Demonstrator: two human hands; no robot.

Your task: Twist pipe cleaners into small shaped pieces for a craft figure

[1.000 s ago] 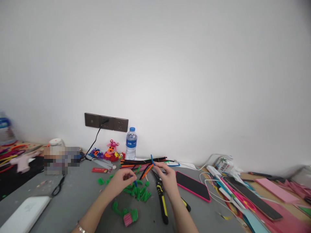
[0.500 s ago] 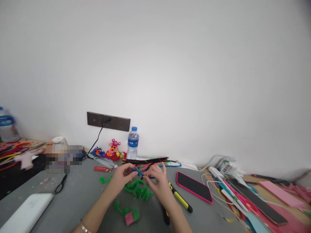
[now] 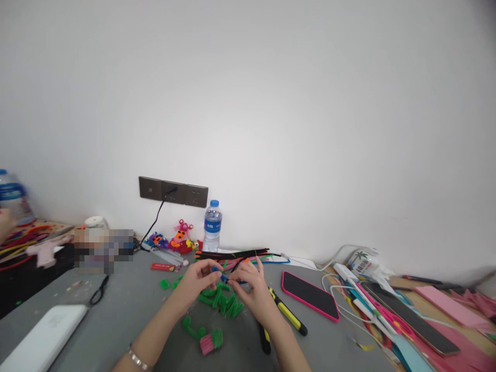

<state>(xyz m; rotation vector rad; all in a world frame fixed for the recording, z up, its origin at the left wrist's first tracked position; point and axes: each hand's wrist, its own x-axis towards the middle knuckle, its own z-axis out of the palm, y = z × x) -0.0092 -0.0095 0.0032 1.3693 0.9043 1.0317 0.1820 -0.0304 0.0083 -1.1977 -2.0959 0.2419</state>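
Observation:
Between my two hands is a blue pipe cleaner (image 3: pixel 223 278), bent near its middle. My left hand (image 3: pixel 201 276) pinches one side of it with thumb and forefinger. On the other side, my right hand (image 3: pixel 250 279) pinches it too, with the little finger raised. Just below them on the grey table lie several green coiled pipe cleaner pieces (image 3: pixel 220 299). Nearer to me is a green and pink pipe cleaner piece (image 3: pixel 211 341) with a curled green tail. A yellow and black tool (image 3: pixel 289 312) rests beside my right forearm, which partly covers another black and yellow handle (image 3: pixel 264 338).
A water bottle (image 3: pixel 213 227) stands by the wall, near small fuzzy figures (image 3: pixel 180 237) and a bundle of pipe cleaners (image 3: pixel 232 255). To the right are a pink-edged phone (image 3: pixel 310 295) and white cables. At left are a white slab (image 3: pixel 46 336) and another person's hand (image 3: pixel 5 225).
The blue pipe cleaner is bent more tightly between my fingers; both hands stay almost in place. Another person's hand has come into view at the far left edge.

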